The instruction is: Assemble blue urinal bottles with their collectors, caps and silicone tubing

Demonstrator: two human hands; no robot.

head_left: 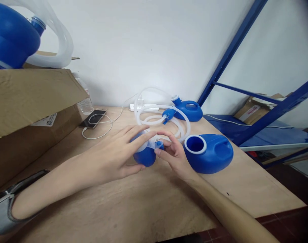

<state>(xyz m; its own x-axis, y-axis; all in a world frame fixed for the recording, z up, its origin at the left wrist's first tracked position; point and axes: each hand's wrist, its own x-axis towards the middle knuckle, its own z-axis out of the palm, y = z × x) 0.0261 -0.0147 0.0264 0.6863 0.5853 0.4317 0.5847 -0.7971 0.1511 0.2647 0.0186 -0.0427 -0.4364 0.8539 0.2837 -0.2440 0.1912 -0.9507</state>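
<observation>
A smooth, rounded blue plastic body, partly hidden, is left of the wide-mouthed blue plastic jug and apart from it. On its jug-facing side, a translucent whitish plastic piece narrows toward a small blue plastic cap.

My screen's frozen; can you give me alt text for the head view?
A left hand holds a blue rounded piece while the right hand has its fingertips at a small blue part beside it, over a wooden table. Beyond them lies a coiled translucent tube; to the right sits an open-mouthed blue bottle, with another blue bottle farther back.
</observation>
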